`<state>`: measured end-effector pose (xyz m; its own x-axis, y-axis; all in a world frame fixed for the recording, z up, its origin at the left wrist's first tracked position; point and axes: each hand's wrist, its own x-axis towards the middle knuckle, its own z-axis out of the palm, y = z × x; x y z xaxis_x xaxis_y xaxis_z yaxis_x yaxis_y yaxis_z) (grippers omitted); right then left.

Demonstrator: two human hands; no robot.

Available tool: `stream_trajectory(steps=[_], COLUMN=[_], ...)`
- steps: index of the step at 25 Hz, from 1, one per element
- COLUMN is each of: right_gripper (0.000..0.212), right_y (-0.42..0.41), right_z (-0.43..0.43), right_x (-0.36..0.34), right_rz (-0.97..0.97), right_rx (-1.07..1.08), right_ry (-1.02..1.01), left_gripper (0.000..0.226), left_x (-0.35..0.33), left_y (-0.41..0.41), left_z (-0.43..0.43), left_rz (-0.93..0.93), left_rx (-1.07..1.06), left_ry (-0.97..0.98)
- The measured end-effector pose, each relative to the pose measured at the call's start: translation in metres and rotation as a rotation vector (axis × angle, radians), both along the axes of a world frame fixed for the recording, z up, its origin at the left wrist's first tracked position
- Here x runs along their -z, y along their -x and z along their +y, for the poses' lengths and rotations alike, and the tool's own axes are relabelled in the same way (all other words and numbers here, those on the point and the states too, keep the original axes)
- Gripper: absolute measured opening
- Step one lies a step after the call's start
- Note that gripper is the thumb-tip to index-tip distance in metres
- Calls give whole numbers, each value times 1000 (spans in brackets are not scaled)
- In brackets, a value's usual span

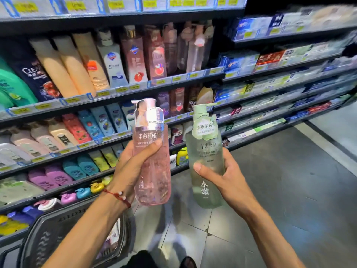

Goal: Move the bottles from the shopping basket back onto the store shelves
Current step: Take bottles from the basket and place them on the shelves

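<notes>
Basket [48, 242] sits lower left of frame. Left hand [131, 167] curls round pink bottle [156, 180] at centre; right hand [226, 178] curls round green bottle [204, 147] just beside it. Both bottles upright, held in front of stocked shelves [123, 89].

Price tags [119, 89] blur past reading. The lower edge cuts the basket [44, 242]; a forearm [87, 227] hides most of its contents.

left hand [131, 171]: raised, gripping | right hand [225, 176]: raised, gripping
</notes>
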<state>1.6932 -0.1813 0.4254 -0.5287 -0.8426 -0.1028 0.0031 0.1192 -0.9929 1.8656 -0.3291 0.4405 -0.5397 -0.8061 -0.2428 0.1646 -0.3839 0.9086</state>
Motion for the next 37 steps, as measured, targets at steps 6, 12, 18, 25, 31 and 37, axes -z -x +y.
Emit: stream_trajectory(steps=[6,12,18,25,31,37], right_gripper=[56,53,61,52,58,65], right_y=[79,168,251,325,382,437], right_z=[-22,-87,-174,-241,-288,-344], right_x=[3,7,8,1,3,-2], right_rz=[-12,62,135,234,304,308], right_rx=[61,100,198,248,217,93], right_ry=[42,73,108,120,187,251], left_gripper=[50,52,57,55,52,64], left_x=[0,14,20,18,20,21], left_y=[77,163,244,293,305,327], left_z=[-28,-101,-186,-238,-250,-241], left_rz=[0,51,27,-33,-62,-79], left_rx=[6,-7,-33,-32,-197,-408], left_ry=[-1,-4,-10,21,8,7])
